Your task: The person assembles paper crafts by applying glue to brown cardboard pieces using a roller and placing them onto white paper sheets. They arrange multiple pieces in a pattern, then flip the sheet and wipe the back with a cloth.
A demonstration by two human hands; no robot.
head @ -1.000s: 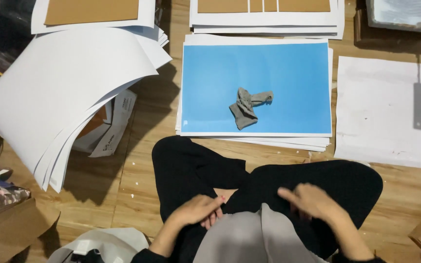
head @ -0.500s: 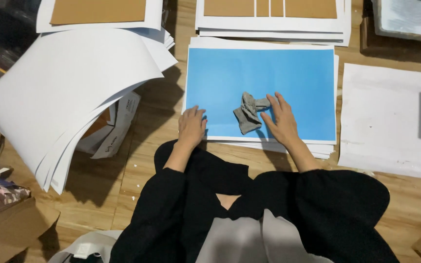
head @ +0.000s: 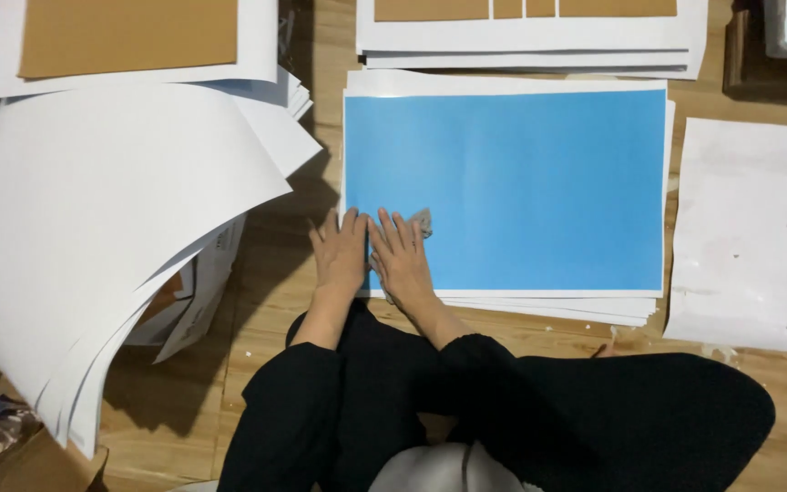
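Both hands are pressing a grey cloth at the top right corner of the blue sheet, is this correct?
Not quite. In the head view, the left hand and right hand press the grey cloth near the bottom left corner of the blue sheet, not the top right.

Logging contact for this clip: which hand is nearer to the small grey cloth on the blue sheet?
Right. The right hand lies flat on the small grey cloth, covering most of it. The left hand rests beside it at the blue sheet's left edge.

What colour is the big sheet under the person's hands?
The sheet is bright blue with a white border, seen in the head view.
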